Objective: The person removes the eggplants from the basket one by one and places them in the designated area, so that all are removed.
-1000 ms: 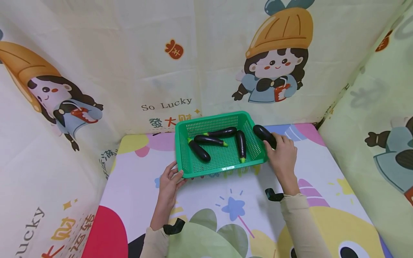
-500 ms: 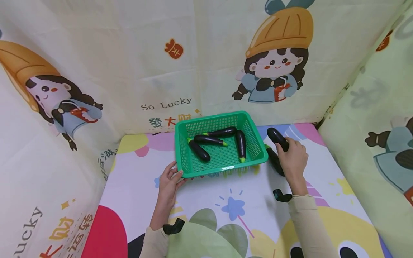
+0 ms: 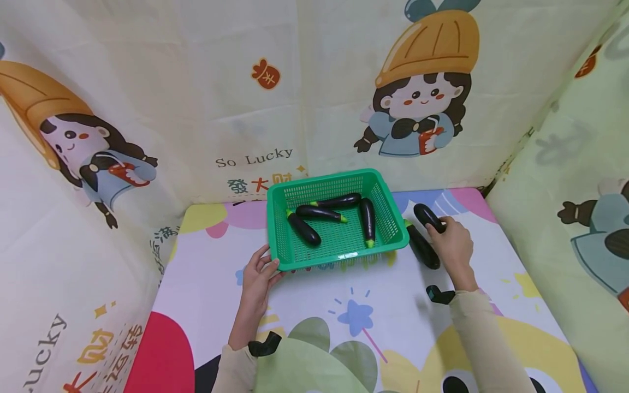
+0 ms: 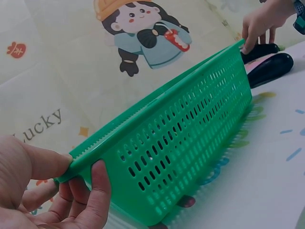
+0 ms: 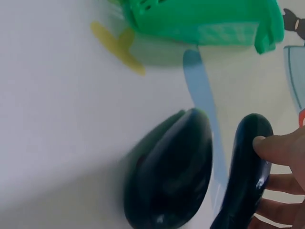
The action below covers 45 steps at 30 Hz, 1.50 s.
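Note:
A green plastic basket point(image 3: 339, 256) with slotted walls holds several dark purple eggplants point(image 3: 367, 218) with green stems. At its near left corner my left hand point(image 3: 256, 275) pinches the rim, thumb over the top and fingers beneath, as the left wrist view shows. To the right of the basket, my right hand point(image 3: 453, 245) holds an eggplant point(image 3: 425, 214) between thumb and fingers. Another eggplant point(image 3: 423, 250) lies on the table between the basket and that hand. In the right wrist view the held eggplant point(image 5: 248, 162) is beside the lying one point(image 5: 174, 171); whether it touches the table I cannot tell.
The table is covered by a printed cloth point(image 3: 314, 295) with cartoon shapes. Patterned fabric walls point(image 3: 324, 120) stand behind and at both sides, the back one close behind the basket. Both wrists carry small black devices point(image 3: 265, 345).
My right hand has moved right, away from the basket, carrying its eggplant and lowering it toward the table. The lying eggplant has come into view. The left hand and basket have stayed put.

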Available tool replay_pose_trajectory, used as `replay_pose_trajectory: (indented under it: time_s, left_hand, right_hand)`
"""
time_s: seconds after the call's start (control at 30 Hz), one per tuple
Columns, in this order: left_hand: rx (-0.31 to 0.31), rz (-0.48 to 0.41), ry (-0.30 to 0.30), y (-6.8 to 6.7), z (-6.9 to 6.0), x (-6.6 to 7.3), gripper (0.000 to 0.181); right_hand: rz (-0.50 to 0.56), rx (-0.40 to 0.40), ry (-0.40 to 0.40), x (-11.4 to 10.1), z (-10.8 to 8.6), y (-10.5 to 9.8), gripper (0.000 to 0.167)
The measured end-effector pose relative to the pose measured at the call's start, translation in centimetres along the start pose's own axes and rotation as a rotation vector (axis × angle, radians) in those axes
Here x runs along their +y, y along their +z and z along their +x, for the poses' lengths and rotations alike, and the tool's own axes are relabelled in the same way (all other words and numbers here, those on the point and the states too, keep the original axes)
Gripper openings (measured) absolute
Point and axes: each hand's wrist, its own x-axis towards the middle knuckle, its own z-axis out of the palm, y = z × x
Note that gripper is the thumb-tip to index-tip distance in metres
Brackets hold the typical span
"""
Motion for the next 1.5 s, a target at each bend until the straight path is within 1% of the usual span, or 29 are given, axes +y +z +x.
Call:
replay_pose_trajectory:
  time_s: [0.2, 0.37, 0.53, 0.9, 1.2, 1.5]
  left_hand:
    - [0.001, -0.001, -0.002, -0.1, 0.0, 0.0, 0.06]
    - [-0.003, -0.005, -0.003, 0.0, 0.1, 0.1, 0.059]
    - [-0.005, -0.003, -0.001, 0.0, 0.2, 0.1, 0.059]
    - [0.0, 0.002, -0.002, 0.0, 0.0, 0.0, 0.06]
    - [-0.003, 0.003, 0.0, 0.0, -0.1, 0.1, 0.059]
    - [-0.006, -0.002, 0.004, 0.0, 0.0, 0.1, 0.059]
  right_hand:
    - [0.005, -0.143, 0.022, 0.8, 0.8, -0.2, 0.056]
    - [-0.004, -0.211, 0.069, 0.7, 1.3, -0.1, 0.063]
    - [-0.026, -0.238, 0.095, 0.8, 1.7, 0.3, 0.066]
    - [-0.024, -0.276, 0.079, 1.6, 2.2, 0.9, 0.067]
    - [-0.022, -0.31, 0.102, 1.7, 2.4, 0.9, 0.068]
    - [-0.015, -0.321, 0.086, 1.6, 2.3, 0.8, 0.068]
